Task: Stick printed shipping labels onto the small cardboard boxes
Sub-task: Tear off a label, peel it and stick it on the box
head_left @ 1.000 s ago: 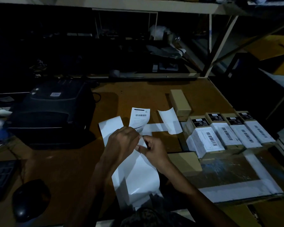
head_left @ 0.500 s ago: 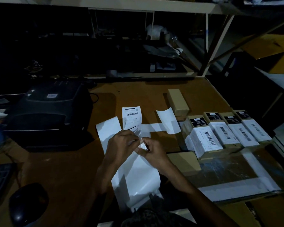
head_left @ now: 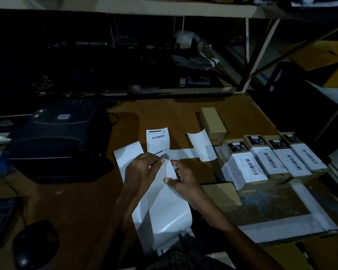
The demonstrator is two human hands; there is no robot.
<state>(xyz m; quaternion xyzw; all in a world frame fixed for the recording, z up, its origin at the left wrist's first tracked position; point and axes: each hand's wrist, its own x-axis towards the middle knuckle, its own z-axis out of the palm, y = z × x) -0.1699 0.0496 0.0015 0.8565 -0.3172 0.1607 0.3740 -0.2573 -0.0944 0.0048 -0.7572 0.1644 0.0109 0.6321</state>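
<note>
Since the earlier frames, both hands have drawn apart, peeling more of the label (head_left: 158,142) off its liner (head_left: 161,209). On the desk's (head_left: 82,203) left sit a mouse (head_left: 35,245) and a dark printer (head_left: 59,139). At centre, the left hand (head_left: 142,170) pinches the label's lower edge, the label standing upright. Just right, the right hand (head_left: 183,182) holds the liner between thumb and fingers. Farther right, four labelled boxes (head_left: 269,160) lie side by side, with a plain box (head_left: 213,121) behind them.
</note>
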